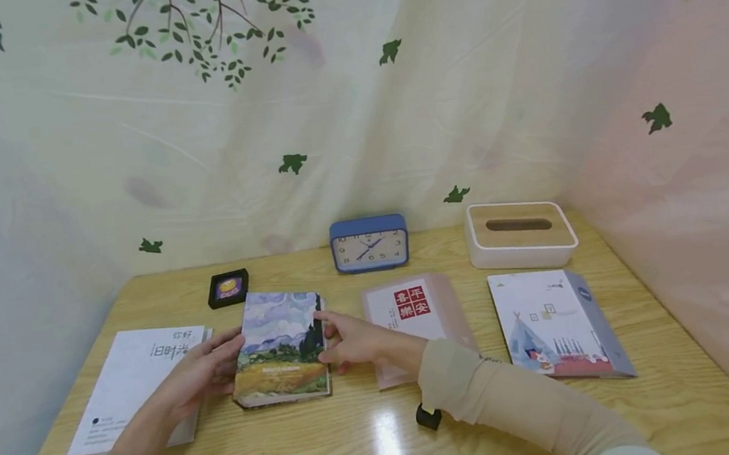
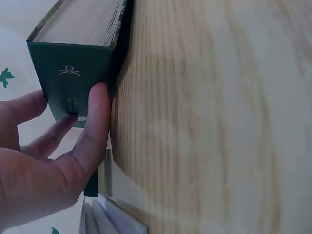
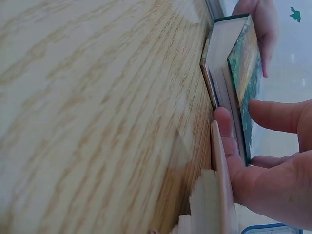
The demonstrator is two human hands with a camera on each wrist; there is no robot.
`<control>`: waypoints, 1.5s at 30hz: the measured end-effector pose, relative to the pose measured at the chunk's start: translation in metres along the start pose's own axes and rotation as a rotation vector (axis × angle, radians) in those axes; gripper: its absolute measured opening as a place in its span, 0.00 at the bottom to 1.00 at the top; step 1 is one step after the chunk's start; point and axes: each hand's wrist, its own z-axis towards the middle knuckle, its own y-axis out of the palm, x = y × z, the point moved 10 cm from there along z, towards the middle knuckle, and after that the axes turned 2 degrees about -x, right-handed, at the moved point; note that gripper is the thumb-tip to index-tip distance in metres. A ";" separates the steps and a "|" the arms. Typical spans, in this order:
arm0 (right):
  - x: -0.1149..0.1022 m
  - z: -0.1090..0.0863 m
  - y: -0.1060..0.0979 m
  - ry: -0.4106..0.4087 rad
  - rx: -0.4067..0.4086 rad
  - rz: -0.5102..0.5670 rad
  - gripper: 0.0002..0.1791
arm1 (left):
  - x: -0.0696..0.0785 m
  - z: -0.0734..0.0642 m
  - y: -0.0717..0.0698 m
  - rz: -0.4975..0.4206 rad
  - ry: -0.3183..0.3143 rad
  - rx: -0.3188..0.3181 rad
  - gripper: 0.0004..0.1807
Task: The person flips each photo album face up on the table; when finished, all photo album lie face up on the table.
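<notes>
A thick hardcover book (image 1: 279, 342) with a painted landscape cover lies face up at the middle left of the table, between both hands. Its dark green spine (image 2: 68, 63) faces my left hand (image 1: 201, 370); the fairly straight fingers and thumb of that hand spread against it. On the opposite side, my right hand (image 1: 353, 340) pinches the page edge, thumb over the cover and a finger low by the bottom board. The pale pages (image 3: 224, 63) show in the right wrist view. Under the right forearm lies a pink book (image 1: 380, 308), partly hidden.
A white book (image 1: 131, 374) lies left, partly beneath the left arm. A small black frame (image 1: 228, 288), a blue alarm clock (image 1: 369, 244) and a wood-topped tissue box (image 1: 521, 236) stand along the back. Another book with a tent picture (image 1: 548, 327) lies right. Curtains enclose the table.
</notes>
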 end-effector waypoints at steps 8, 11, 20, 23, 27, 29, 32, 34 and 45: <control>0.000 0.001 -0.005 -0.004 0.024 0.046 0.46 | -0.002 -0.001 0.001 0.014 0.010 0.050 0.44; 0.000 0.002 -0.006 -0.006 0.026 0.050 0.46 | -0.002 -0.002 0.000 0.012 0.003 0.047 0.44; -0.005 0.003 -0.008 -0.004 0.044 0.030 0.47 | 0.003 -0.001 -0.001 0.039 0.003 0.037 0.44; -0.005 0.003 -0.009 -0.007 0.052 0.026 0.47 | 0.004 0.000 -0.001 0.043 0.006 0.033 0.44; -0.003 0.002 -0.009 -0.001 0.054 0.023 0.47 | 0.001 -0.001 0.001 0.030 0.002 0.027 0.43; -0.001 0.001 -0.009 0.004 0.055 0.017 0.48 | -0.002 -0.001 0.002 0.027 -0.003 0.026 0.43; 0.001 0.000 -0.008 0.009 0.058 0.007 0.48 | -0.007 -0.001 0.003 0.009 -0.020 0.037 0.42; 0.001 0.000 -0.008 0.005 0.063 -0.003 0.48 | -0.008 -0.001 0.002 0.007 -0.012 0.036 0.43; 0.001 0.003 -0.008 0.010 0.070 -0.004 0.42 | 0.000 -0.010 0.000 -0.021 0.026 -0.005 0.39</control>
